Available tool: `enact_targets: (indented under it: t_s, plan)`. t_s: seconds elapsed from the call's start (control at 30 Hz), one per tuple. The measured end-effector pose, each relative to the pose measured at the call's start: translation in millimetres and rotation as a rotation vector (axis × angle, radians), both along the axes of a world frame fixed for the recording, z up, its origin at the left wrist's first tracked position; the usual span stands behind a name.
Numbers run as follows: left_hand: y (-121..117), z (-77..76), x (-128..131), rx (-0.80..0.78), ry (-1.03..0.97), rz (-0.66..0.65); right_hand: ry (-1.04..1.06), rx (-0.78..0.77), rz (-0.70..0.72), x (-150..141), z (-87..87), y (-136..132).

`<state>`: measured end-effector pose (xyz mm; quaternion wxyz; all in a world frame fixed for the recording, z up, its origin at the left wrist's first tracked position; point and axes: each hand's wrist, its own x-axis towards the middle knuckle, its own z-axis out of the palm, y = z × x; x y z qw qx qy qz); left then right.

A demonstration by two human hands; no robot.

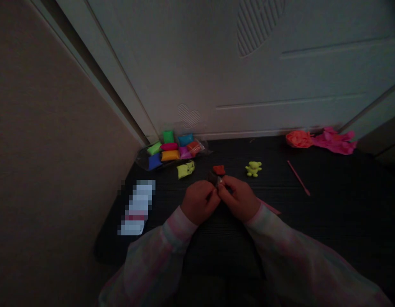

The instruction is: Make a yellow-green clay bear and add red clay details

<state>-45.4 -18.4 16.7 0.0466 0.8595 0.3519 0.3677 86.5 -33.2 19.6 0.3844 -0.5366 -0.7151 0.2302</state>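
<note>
My left hand [199, 201] and my right hand [239, 198] meet at the middle of the dark table, fingers pinched together. Between them is a small dark packet [212, 177] with a clear plastic edge; its contents are hard to make out in the dim light. Just beyond the fingertips lies a red-orange piece [219, 170], perhaps clay or a wrapper. A yellow bear figure [254, 169] lies to the right of it. On the left is a crumpled yellow clay packet [185, 169]. Part of a pink flat strip [270, 207] shows from under my right wrist.
At the back left, a clear bag holds several coloured clay packets [170, 155]. A blurred-out phone-like screen [138, 209] lies at left. On the right are a pink modelling tool [298, 178], an orange crumpled bundle [299, 139] and pink crumpled material [336, 141]. A white panel [191, 64] rises behind.
</note>
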Motion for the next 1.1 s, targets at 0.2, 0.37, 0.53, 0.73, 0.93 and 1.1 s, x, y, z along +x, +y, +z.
enact_targets:
  t_s: [0.2, 0.37, 0.53, 0.73, 0.93, 1.1]
  plan:
    - [-2, 3.3, -2, -0.202, -0.136, 0.025, 0.082, -0.016, -0.019, 0, 2.5, -1]
    - [-3, 5.6, -2, -0.293, -0.258, 0.052, 0.163, -0.04, 0.006, 3, 4.7, 0]
    - [-3, 9.5, -3, -0.321, -0.257, 0.078, 0.139, -0.021, -0.003, 4, 6.5, 0]
    - [0, 10.4, -8, -0.211, -0.238, 0.062, 0.136, -0.052, -0.015, 6, 6.2, 0]
    - [6, 10.4, -12, -0.045, -0.084, -0.177, 0.439, -0.204, 0.123, 13, 8.9, -1]
    - [8, 8.9, -12, -0.153, -0.046, -0.196, 0.512, -0.198, 0.136, 14, 7.5, 2]
